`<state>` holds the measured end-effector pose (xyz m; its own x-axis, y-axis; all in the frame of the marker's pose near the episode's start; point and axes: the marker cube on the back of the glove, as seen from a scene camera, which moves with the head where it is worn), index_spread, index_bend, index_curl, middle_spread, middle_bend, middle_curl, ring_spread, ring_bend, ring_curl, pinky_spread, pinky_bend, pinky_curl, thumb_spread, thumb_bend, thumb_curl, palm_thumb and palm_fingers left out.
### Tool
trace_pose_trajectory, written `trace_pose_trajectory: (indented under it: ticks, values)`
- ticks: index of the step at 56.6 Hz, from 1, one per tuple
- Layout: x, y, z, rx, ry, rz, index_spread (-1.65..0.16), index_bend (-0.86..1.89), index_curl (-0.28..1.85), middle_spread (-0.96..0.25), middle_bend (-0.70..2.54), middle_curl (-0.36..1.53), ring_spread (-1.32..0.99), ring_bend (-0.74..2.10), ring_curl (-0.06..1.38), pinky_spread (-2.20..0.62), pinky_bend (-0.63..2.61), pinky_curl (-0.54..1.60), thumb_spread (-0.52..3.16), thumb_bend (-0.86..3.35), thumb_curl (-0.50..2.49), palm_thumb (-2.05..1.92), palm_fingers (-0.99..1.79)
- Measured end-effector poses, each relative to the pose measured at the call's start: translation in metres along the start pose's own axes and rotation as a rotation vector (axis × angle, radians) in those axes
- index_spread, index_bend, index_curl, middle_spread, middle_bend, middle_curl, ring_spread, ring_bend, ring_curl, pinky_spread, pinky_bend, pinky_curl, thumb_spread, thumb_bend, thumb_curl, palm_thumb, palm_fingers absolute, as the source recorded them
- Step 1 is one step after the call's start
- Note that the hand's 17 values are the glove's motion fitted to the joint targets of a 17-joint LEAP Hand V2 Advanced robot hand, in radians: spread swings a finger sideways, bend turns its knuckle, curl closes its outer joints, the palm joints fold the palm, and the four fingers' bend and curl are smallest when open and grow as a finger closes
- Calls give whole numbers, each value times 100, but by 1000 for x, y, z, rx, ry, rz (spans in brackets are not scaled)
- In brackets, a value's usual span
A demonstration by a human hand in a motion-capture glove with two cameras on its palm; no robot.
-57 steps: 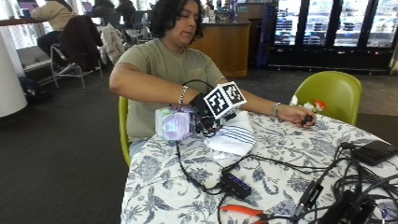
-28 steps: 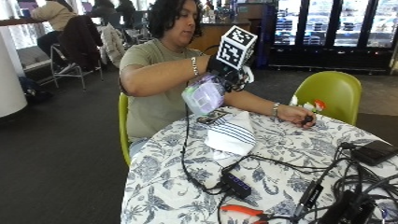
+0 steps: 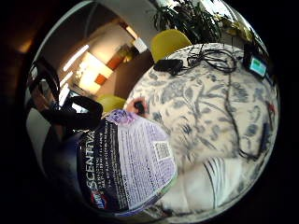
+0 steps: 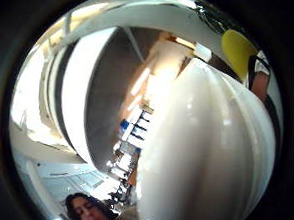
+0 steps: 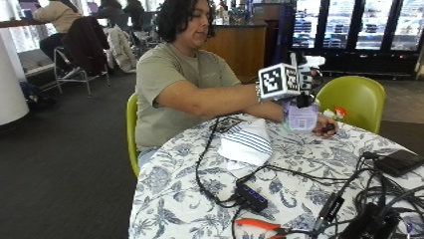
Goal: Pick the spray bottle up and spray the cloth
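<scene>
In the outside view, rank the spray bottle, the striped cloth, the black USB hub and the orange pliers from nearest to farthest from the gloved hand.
1. spray bottle: in the right hand, above the table.
2. striped cloth: on the table, below and beside the hand.
3. black USB hub: mid-table, toward the camera.
4. orange pliers: at the table's near edge.

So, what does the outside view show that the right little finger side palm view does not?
Only the outside view shows the person, the gloved right hand gripping the bottle from above, and orange pliers. Only the little finger side palm view shows the bottle's label text. Both show the spray bottle lifted above the floral tablecloth, the striped cloth and a yellow-green chair.
</scene>
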<state>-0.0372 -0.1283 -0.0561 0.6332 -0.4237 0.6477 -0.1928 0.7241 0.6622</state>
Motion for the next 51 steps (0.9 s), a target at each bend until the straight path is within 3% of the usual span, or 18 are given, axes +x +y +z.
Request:
trace_pose_trajectory:
  ticks: [10, 36, 47, 50, 51]
  values:
    - [51, -23, 31, 133, -38, 29, -28, 20, 64, -16, 60, 57, -19, 67, 49, -25, 46, 42, 39, -3, 80, 99, 132]
    - [83, -32, 46, 123, -9, 67, -28, 22, 66, -17, 62, 57, -20, 66, 49, -27, 44, 43, 36, -3, 81, 100, 134]
    - [82, -22, 40, -88, -6, 144, -29, 17, 65, -15, 60, 56, -18, 62, 49, -27, 46, 43, 41, -3, 80, 97, 124]
    - [82, -12, 32, -198, 33, 171, -29, 12, 62, -12, 49, 53, -15, 56, 47, -21, 48, 43, 48, -2, 78, 99, 102]
    - [82, -8, 29, -232, 51, 180, -29, 11, 60, -10, 44, 51, -13, 51, 45, -15, 43, 42, 54, -3, 78, 97, 81]
